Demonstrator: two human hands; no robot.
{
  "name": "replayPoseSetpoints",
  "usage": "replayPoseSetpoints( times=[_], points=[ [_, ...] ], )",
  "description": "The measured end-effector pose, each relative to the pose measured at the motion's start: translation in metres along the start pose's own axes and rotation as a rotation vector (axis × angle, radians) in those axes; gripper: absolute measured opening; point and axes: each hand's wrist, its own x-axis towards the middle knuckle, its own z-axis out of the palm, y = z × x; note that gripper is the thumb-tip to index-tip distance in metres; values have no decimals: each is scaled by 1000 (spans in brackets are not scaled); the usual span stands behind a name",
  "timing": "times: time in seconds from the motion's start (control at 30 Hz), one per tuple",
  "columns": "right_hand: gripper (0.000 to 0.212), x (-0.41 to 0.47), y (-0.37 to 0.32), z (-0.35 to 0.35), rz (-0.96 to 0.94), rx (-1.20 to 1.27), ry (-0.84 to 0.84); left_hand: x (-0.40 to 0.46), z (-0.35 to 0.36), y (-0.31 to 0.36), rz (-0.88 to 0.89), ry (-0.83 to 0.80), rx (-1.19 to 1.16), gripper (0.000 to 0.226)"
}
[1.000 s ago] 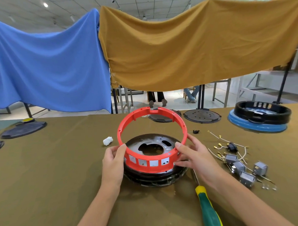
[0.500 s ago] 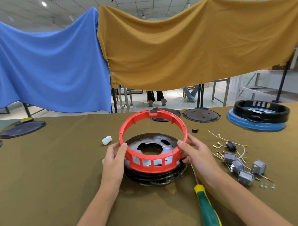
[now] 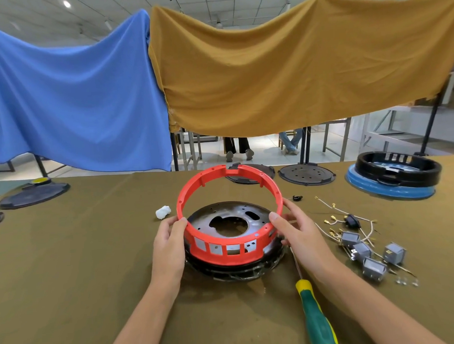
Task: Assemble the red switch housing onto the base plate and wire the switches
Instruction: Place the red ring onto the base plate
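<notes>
since a second ago the red switch housing (image 3: 229,218) has turned a little in the fingers and its near edge has settled lower against the base plate (image 3: 230,223), while its far edge stays tipped up off the plate.

left hand (image 3: 169,248) grips the housing's left rim, thumb curled over the top edge. right hand (image 3: 300,235) holds the right rim the same way, thumb on top, fingers behind the wall. between them the ring sits tilted, its windowed front wall touching the dark plate, which rests on the olive table cloth (image 3: 69,269).

by my reading the step in hand is seating the housing on the plate. next it likely wants the far edge lowered and the ring turned until its tabs meet the plate's holes; wiring is not yet begun.

just right of the right wrist lies a green-handled screwdriver (image 3: 315,316), and beyond it the grey switches (image 3: 364,254) with loose wires (image 3: 337,214). a small white piece (image 3: 163,212) lies near the left hand.

hard to tell: whether any tab has engaged, since the near joint is hidden by the wall and the palms. the screwdriver's butt is cut off at the bottom edge.
</notes>
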Motion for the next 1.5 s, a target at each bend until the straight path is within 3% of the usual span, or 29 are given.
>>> replayPoseSetpoints(
  times=[0.1,0.27,0.33,0.57,1.5],
  points=[
    [55,-1,-2,-1,5,4,-3,1,0,-2,-8,7,7,20],
    [20,1,3,-1,-4,-21,1,1,-1,-2,-25,10,28,21],
    [16,1,4,0,-3,-50,-6,1,-1,-2,-27,9,36,21],
    [34,0,1,1,-15,-144,2,2,-1,-3,-54,-21,50,22],
    [8,5,10,0,6,-163,-14,-2,0,1,-68,-12,42,21]
  ],
)
